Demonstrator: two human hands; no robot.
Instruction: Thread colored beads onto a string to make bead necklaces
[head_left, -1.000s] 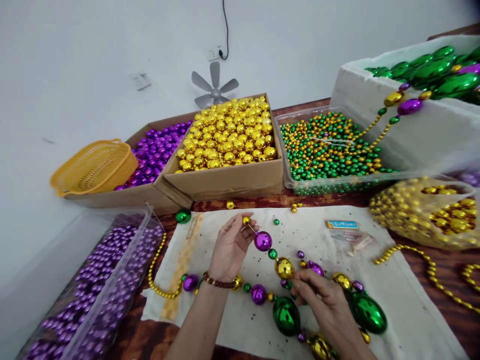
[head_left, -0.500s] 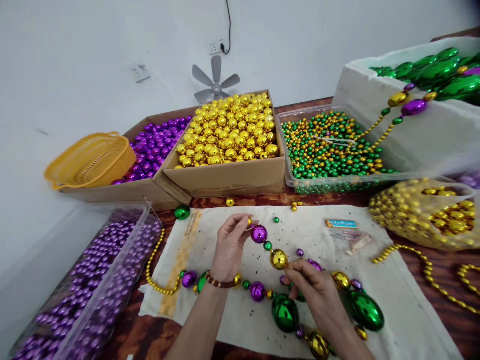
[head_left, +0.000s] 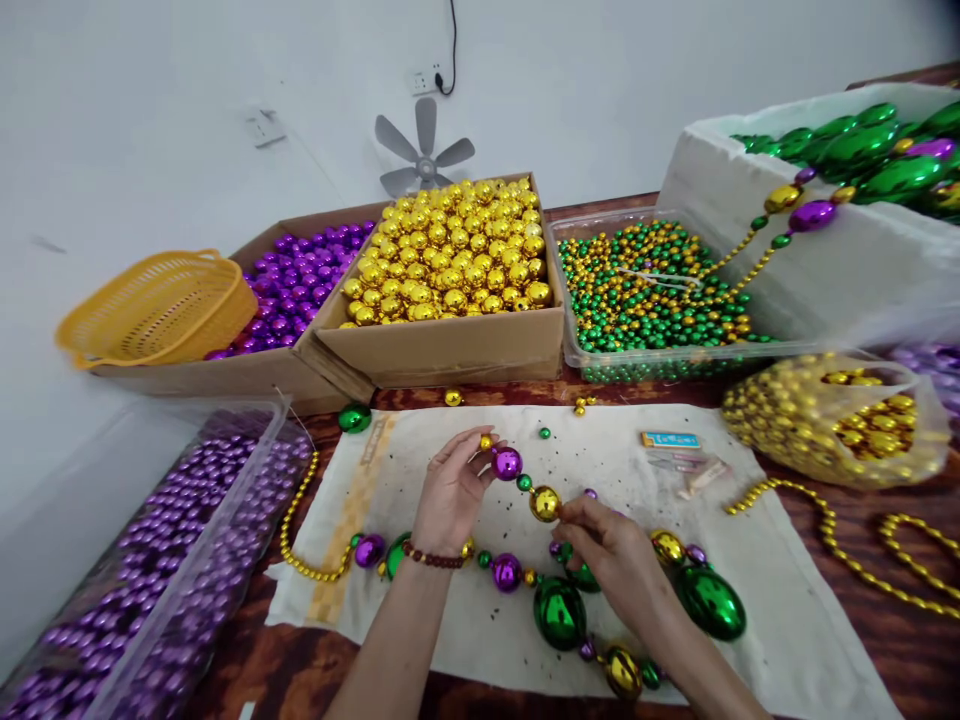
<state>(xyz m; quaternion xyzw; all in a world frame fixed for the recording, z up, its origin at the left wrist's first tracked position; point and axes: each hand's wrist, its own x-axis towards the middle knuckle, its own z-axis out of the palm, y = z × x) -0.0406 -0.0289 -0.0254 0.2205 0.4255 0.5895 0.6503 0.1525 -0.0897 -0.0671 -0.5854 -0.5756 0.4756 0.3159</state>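
Observation:
A short run of beads hangs between my two hands: a small gold bead, a purple bead point(head_left: 507, 463), a small green bead point(head_left: 524, 482) and a larger gold bead point(head_left: 545, 503). My left hand point(head_left: 453, 495) has its fingers closed at the upper end, by the small gold bead point(head_left: 486, 442). At the other end, my right hand point(head_left: 611, 560) pinches beside the larger gold bead. Below them, a bead necklace with big green beads point(head_left: 560, 612) lies on the white cloth point(head_left: 442, 660), partly hidden by both forearms.
Behind the cloth stand a box of gold beads point(head_left: 450, 350), a box of purple beads point(head_left: 315, 270) under a yellow basket point(head_left: 161, 310), and a tub of small beads point(head_left: 652, 290). Right are a bead bag point(head_left: 787, 420) and foam box point(head_left: 765, 240); left, a purple-bead bin point(head_left: 172, 560). Scissors point(head_left: 675, 461) lie on the cloth.
The view has shifted slightly, so everything sits a little further left. Both hands keep hold of the bead run; the small gold bead shows more plainly at my left fingertips.

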